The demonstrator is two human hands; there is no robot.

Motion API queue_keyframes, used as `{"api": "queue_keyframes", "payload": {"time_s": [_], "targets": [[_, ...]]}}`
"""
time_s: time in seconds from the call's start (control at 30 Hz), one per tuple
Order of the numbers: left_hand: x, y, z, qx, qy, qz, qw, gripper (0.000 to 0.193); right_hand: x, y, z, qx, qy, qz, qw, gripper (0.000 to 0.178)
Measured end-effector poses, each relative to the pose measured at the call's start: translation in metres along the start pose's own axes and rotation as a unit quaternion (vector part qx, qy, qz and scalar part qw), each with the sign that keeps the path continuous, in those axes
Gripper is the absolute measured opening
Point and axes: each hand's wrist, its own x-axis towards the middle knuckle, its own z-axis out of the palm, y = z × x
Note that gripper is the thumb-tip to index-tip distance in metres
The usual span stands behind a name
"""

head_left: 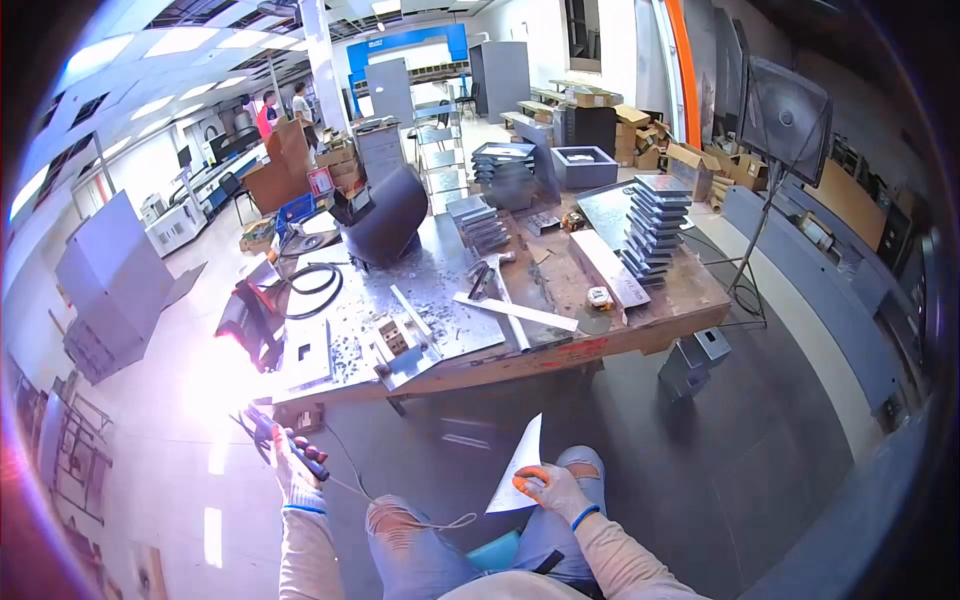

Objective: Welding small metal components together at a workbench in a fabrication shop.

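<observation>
My left hand (296, 468), in a pale work glove with a blue cuff, is closed around a dark tool with reddish parts on its handle (312, 460). A thin cord (440, 524) runs near it and across my knees. Strong white-violet glare beyond the tool washes out the bench's left corner, so its tip is unclear. Above my lap my right hand (558, 492), gloved with orange fingertips, pinches a white sheet of paper (518, 465). The sheet is tilted up and slightly curled, with faint marks on it.
The metal-topped workbench (470, 345) ahead carries a dark welding helmet (390, 222), a hammer (490, 268), a white strip (515, 311), a tape measure (600, 298) and stacked metal parts (656, 235). A grey metal box (692, 365) stands on the floor. Right stands a fan-like unit (785, 115).
</observation>
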Motion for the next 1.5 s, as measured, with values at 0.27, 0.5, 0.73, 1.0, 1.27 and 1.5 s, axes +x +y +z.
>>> {"api": "queue_keyframes", "payload": {"time_s": [0.27,0.5,0.73,1.0,1.27,1.5], "targets": [[-0.002,-0.006,-0.009,-0.017,-0.031,0.001,0.999,0.04,0.005,0.017,0.011,0.033,0.013,-0.021,0.999,0.032],[-0.026,-0.001,-0.004,-0.03,0.003,0.076,0.997,0.039,0.002,0.019,0.01,0.013,0.037,-0.033,0.999,0.032],[-0.009,-0.065,-0.052,-0.071,0.104,0.023,0.992,0.033,0.006,0.015,0.012,-0.036,0.017,-0.041,0.998,0.032],[-0.021,-0.154,-0.106,-0.095,0.047,-0.106,0.989,0.024,0.006,0.008,0.009,-0.065,-0.006,-0.023,0.998,0.034],[-0.045,-0.19,-0.083,0.004,0.099,-0.058,0.993,0.023,0.005,0.005,0.01,-0.066,-0.003,-0.01,0.998,0.033],[-0.043,-0.203,-0.088,0.066,0.078,-0.037,0.994,0.025,0.005,0.001,0.01,-0.071,-0.015,0.036,0.997,0.031]]}}
